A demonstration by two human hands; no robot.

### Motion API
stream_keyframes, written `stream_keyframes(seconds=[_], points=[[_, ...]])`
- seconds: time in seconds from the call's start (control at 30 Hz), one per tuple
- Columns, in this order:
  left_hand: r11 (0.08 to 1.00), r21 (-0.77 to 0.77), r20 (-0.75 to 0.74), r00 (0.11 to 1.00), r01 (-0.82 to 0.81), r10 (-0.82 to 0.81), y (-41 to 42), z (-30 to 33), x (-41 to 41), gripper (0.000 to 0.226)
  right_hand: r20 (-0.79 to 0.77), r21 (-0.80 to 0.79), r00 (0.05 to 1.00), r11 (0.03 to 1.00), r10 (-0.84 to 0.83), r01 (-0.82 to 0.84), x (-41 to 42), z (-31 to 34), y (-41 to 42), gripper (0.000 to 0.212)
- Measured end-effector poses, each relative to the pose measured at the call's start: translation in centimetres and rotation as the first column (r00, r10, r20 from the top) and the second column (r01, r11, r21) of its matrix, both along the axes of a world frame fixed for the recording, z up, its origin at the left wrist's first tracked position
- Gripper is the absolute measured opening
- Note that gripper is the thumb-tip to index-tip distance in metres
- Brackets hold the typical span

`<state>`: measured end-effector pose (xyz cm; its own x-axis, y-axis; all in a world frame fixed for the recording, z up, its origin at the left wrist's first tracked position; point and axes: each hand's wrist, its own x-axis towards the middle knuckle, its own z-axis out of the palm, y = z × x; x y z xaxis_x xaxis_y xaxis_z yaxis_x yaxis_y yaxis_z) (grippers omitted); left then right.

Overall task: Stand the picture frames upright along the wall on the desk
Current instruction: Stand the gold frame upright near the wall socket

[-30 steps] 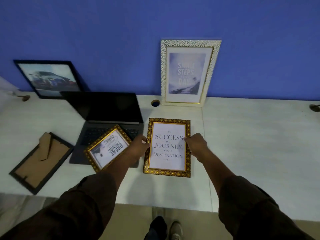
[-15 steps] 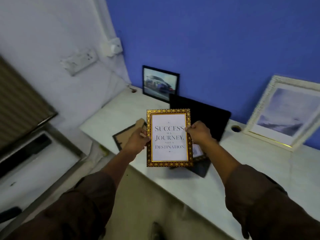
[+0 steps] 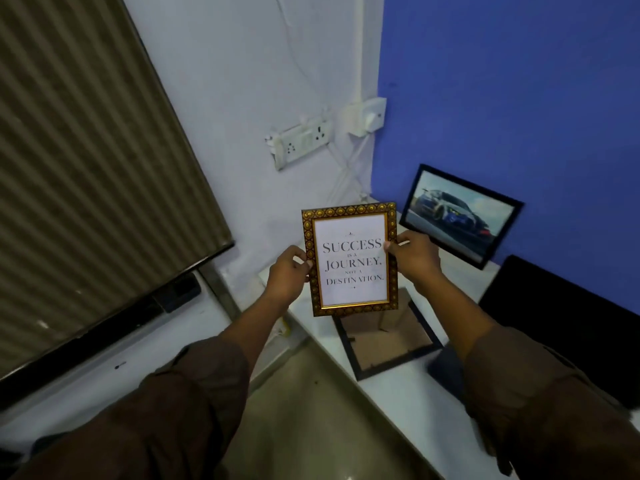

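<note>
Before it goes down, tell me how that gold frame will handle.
The gold frame likely stays stiff: left hand and right hand pinch only its side edges, no sag. Probably light. Its glossy front may be fragile glazing; stood upright, it could tip.

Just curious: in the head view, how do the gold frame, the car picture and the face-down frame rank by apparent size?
1. Car picture
2. Face-down frame, close to it
3. Gold frame, held nearer the camera, so unsure.
</note>
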<state>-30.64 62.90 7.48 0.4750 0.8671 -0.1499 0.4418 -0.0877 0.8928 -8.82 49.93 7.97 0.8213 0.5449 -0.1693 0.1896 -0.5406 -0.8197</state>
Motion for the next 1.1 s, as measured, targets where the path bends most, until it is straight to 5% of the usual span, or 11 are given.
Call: stream_keyframes(seconds=[0.43,0.57,1.1], points=[[0.993,-0.103,0.023,0.998,-0.063,0.065,13.6,-3.6,6.6,0.010,-0.090,0.053,0.995,0.998,0.038,-0.033,7.3,-4.0,14.4,0.023],[0.989,-0.099,-0.019,0.994,-0.105,0.104,17.8,-5.7,10.1,0.009,-0.068,0.064,0.995,0.995,0.074,-0.070,11.7,-8.0,19.4,0.044],[0.990,-0.106,-0.175,0.982,-0.097,0.077,26.8,-14.0,20.1,0.005,0.011,0.021,0.990,0.990,0.141,-0.142,21.1,-15.8,28.5,0.026]])
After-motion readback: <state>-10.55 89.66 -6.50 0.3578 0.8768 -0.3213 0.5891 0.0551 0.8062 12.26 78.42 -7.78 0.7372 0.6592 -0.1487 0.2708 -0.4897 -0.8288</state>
